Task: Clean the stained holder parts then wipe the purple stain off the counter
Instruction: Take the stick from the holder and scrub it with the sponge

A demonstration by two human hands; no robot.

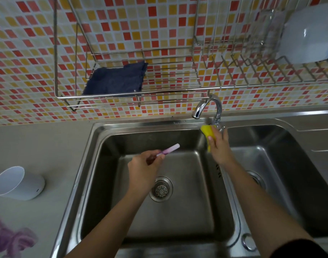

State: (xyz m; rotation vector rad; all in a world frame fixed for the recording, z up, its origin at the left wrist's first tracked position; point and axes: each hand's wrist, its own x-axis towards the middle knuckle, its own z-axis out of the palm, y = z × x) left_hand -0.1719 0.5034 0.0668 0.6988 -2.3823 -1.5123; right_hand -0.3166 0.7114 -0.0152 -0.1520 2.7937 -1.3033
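Our left hand [144, 168] is pinching the purple-stained white plastic strip [170, 149], aiming it lengthwise at our right hand [220, 148], which is gripping the yellow sponge [206, 132].

The wall [29, 43] was covered in little red, yellow and cream squares. A shiny wire rack [159, 77] hung on it, with a dark blue cloth [114, 81] lying inside. Below sat a steel sink [141, 125] with two bowls and a curved tap [211, 105].
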